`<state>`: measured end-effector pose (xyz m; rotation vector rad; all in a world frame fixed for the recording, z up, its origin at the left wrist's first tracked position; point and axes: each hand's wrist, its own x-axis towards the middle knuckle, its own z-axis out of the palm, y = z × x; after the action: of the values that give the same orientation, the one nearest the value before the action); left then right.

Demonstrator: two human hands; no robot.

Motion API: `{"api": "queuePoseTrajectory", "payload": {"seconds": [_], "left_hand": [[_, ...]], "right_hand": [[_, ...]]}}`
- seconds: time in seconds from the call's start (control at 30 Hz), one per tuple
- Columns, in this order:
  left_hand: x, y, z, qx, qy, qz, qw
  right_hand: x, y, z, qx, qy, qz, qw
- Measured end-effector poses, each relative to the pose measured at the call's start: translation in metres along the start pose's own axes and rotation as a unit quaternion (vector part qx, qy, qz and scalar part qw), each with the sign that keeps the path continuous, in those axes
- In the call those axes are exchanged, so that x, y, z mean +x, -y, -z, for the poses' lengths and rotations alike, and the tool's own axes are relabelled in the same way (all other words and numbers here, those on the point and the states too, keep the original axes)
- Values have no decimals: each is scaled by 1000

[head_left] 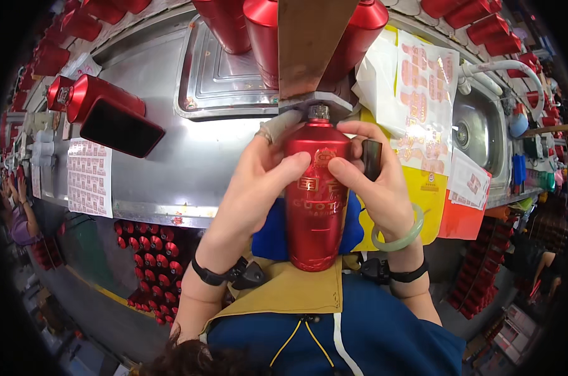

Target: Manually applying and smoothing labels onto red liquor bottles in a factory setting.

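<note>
A shiny metallic red bottle (317, 216) with gold-coloured print lies between my hands, its clear-looking neck pointing away from me and its base against my apron. My left hand (259, 178) grips it from the left, thumb on the front near the shoulder, with a pale covering on the fingers. My right hand (378, 188) holds the right side, thumb pressed on the front. A small dark block (372, 160) sits at my right fingers; I cannot tell whether they grip it. Just beyond the neck stands a brown upright panel (312, 47) on a grey base.
On the metal table (165, 188) lie a metal tray (227, 81), a black phone (122, 127) leaning on a red bottle (108, 94), and a sticker sheet (89, 175). Printed sheets (422, 94) cover a yellow sheet at right, before a sink (478, 131). Red bottles (155, 250) stand below.
</note>
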<state>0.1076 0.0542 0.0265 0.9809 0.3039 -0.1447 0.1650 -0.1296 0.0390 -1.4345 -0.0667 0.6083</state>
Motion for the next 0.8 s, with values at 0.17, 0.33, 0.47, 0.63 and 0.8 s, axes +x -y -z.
{"api": "queuePoseTrajectory", "payload": {"seconds": [0.17, 0.33, 0.47, 0.63, 0.8], "left_hand": [[15, -13, 7, 8, 38, 55, 998], [17, -17, 8, 12, 46, 54, 997], [15, -14, 6, 36, 40, 41, 998], [15, -14, 8, 5, 34, 47, 998], [9, -16, 4, -14, 32, 50, 998]], "right_hand": [[0, -3, 4, -22, 6, 27, 999], [3, 11, 7, -295, -5, 177, 939], [9, 25, 6, -352, 17, 246, 903], [13, 30, 8, -371, 47, 281, 884], [14, 30, 2, -440, 49, 333, 832]]}}
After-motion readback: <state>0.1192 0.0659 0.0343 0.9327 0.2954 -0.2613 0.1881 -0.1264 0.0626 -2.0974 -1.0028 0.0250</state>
